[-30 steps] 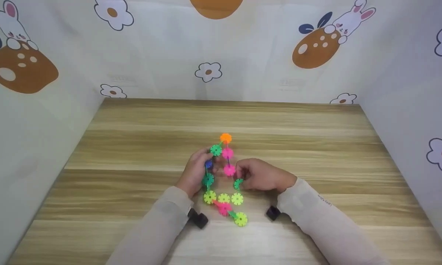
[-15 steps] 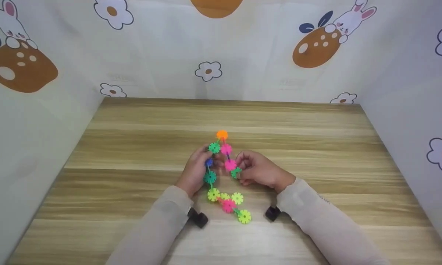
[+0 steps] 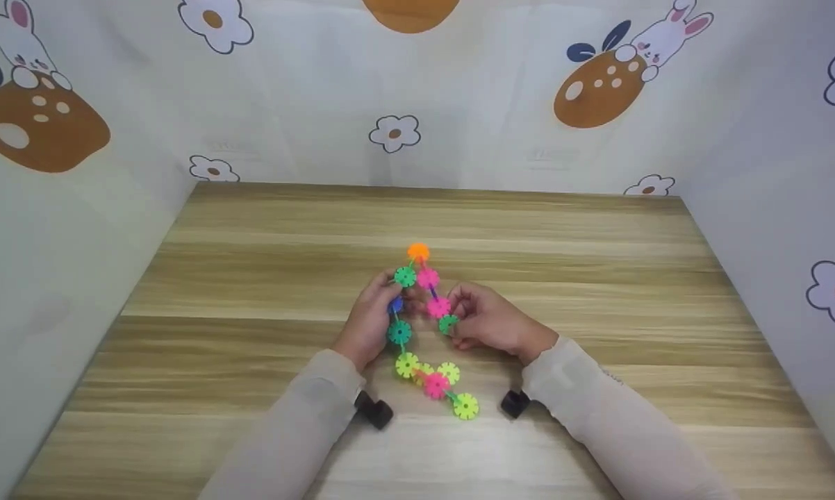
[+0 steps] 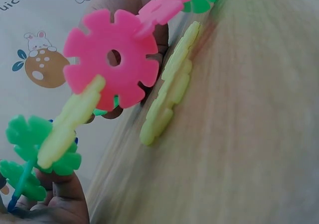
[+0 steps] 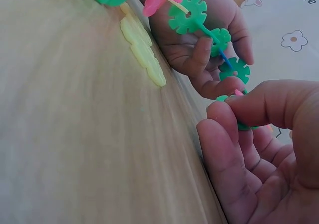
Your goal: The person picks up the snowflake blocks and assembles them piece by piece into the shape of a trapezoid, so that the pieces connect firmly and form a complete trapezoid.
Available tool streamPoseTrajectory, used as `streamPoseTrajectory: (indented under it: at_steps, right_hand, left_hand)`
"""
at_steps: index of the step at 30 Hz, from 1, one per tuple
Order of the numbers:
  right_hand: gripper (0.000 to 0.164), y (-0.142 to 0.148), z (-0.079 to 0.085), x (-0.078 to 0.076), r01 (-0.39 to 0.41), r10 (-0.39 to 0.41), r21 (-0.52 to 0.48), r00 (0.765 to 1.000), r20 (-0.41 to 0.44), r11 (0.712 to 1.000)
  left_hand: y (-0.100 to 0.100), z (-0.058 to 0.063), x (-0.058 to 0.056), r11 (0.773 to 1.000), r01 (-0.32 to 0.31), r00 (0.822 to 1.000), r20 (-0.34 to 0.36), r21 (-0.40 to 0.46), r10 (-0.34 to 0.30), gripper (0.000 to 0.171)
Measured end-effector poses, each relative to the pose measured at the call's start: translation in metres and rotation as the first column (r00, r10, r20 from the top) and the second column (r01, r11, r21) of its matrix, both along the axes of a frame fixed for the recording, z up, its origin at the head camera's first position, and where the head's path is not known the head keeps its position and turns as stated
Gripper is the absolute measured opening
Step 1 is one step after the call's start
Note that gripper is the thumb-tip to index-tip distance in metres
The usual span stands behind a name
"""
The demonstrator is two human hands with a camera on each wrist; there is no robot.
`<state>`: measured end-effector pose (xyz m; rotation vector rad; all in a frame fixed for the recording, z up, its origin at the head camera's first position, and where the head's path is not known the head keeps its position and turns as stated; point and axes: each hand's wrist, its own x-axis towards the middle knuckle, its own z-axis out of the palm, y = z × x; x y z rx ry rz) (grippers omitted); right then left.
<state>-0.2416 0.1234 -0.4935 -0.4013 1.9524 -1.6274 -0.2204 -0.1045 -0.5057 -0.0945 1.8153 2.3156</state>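
Disc chain (image 3: 399, 332) | between hands (image 3: 367, 321) (image 3: 497, 321) | right one pinches green disc (image 3: 448, 324)

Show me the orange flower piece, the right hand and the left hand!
Orange flower piece (image 3: 418, 252), head view: its visible middle.
Right hand (image 3: 492, 318), head view: middle of the hand.
Left hand (image 3: 367, 321), head view: middle of the hand.

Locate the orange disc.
In the head view, the orange disc is near the picture's middle, just beyond a green disc on the left and a pink disc on the right.
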Motion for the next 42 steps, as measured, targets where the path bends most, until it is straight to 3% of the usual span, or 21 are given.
streamPoseTrajectory:
  at_steps: [9,17,30,42]
  right_hand:
    - [0.035,-0.0028,-0.0011,0.0016,0.025,-0.024,0.028,0.999,-0.041,0.999]
    - [0.033,-0.0020,-0.0017,0.0012,0.032,-0.031,0.018,0.999,-0.034,0.999]
    - [0.029,-0.0024,-0.0013,0.0000,0.044,-0.042,0.035,0.998,-0.042,0.998]
    - [0.032,-0.0032,-0.0003,-0.0008,0.075,-0.074,0.027,0.997,-0.012,0.997]
  left_hand:
    - [-0.0017,-0.0012,-0.0001,1.000,0.027,0.999,-0.036,-0.007,-0.027,0.031]
    - [-0.0002,-0.0008,0.0012,0.992,0.089,0.996,-0.033,0.092,-0.086,0.028]
    - [-0.0006,-0.0005,0.0010,0.985,0.125,0.991,-0.053,0.121,-0.119,0.039]
    - [-0.0016,-0.0007,0.0023,0.987,0.108,0.993,-0.057,0.119,-0.101,0.046]
